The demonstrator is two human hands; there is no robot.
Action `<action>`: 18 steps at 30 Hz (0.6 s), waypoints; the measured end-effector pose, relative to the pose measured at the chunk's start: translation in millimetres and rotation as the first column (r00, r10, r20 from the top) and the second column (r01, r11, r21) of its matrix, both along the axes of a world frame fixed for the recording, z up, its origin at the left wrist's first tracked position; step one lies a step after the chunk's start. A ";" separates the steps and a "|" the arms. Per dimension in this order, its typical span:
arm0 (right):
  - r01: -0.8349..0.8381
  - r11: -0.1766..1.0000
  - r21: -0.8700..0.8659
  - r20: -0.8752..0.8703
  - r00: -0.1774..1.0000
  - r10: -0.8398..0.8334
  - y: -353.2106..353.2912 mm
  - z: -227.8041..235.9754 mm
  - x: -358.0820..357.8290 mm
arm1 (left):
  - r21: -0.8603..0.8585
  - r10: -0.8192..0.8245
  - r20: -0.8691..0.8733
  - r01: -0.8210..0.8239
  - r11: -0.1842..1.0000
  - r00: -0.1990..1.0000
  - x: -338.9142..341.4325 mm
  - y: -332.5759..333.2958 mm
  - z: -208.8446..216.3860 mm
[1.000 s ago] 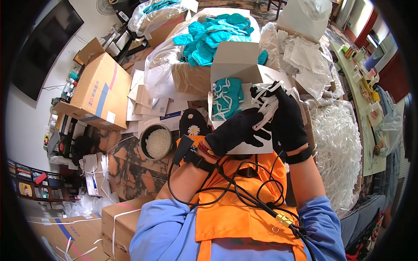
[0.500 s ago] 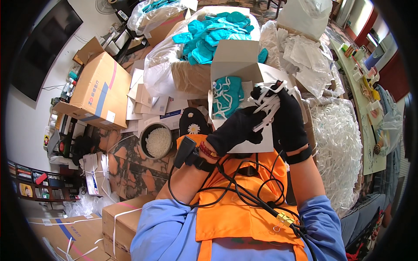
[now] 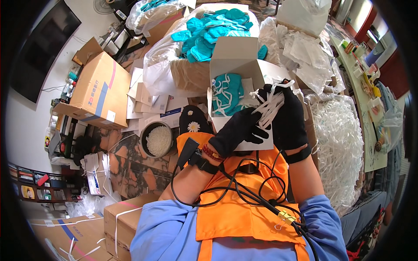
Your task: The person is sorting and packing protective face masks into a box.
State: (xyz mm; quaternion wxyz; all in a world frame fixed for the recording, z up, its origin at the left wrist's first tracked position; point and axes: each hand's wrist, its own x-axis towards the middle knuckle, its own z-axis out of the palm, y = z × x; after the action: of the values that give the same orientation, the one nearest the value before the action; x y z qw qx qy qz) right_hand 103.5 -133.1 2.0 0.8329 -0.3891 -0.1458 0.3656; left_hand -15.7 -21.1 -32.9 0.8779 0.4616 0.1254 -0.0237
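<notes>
My right hand, in a black glove, is closed around a bundle of thin white strips above the right side of an open white carton. My left hand, also gloved in black, pinches at the lower left ends of the strips, its lower fingers a little apart. Inside the carton, to the left of the strips, lie teal face masks with white straps. A clear plastic packet sits beside them. The carton rests in front of my orange apron, and part of its near side is behind my hands.
Beyond the carton, a plastic-lined box holds a heap of teal masks. On the right, a box is full of loose white strips; clear bags lie behind it. A bowl of white pellets stands at left. Black cables cross my lap.
The bundle of white strips has turned more upright and closer together in my right hand. My left hand has shifted slightly, its fingers lower on the strips.
</notes>
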 end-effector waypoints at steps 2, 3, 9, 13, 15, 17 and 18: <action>0.059 0.998 -0.010 -0.027 0.998 -0.059 -0.4 -0.9 -1.9 | 0.005 -0.021 -0.007 0.022 1.000 1.000 -0.6 -0.4 -6.0; 0.098 0.995 -0.015 -0.044 0.994 -0.099 -0.3 -0.4 -1.8 | 0.014 -0.033 -0.008 0.033 0.999 0.999 -0.3 -0.3 -8.7; 0.130 0.990 -0.061 -0.065 0.989 -0.134 -0.2 -14.7 10.6 | 0.090 -0.112 -0.059 0.117 0.989 0.992 -0.9 -2.8 -7.7; 0.071 0.993 -0.095 -0.083 0.993 -0.079 -0.9 -11.0 8.2 | 0.091 -0.134 -0.068 0.140 0.986 0.989 -6.7 -5.4 8.8; 0.095 0.989 -0.113 -0.083 0.991 -0.105 2.7 -5.6 4.0 | 0.058 -0.136 -0.082 0.141 0.988 0.987 -6.6 -7.6 23.2; 0.110 0.986 -0.125 -0.064 0.991 -0.119 5.7 -4.8 1.7 | 0.087 -0.120 -0.074 0.126 0.988 0.990 -4.8 -9.2 25.0; 0.115 0.985 -0.129 -0.044 0.992 -0.121 6.7 -5.9 0.8 | 0.129 -0.106 -0.059 0.113 0.985 0.993 -2.2 -11.4 21.5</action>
State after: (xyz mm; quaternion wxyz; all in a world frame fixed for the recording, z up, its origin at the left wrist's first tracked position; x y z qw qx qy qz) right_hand 104.2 -126.4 -3.9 0.8302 -0.4395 -0.0773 0.3341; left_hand -17.9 -32.6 -11.3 0.8391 0.5241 0.1242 -0.0754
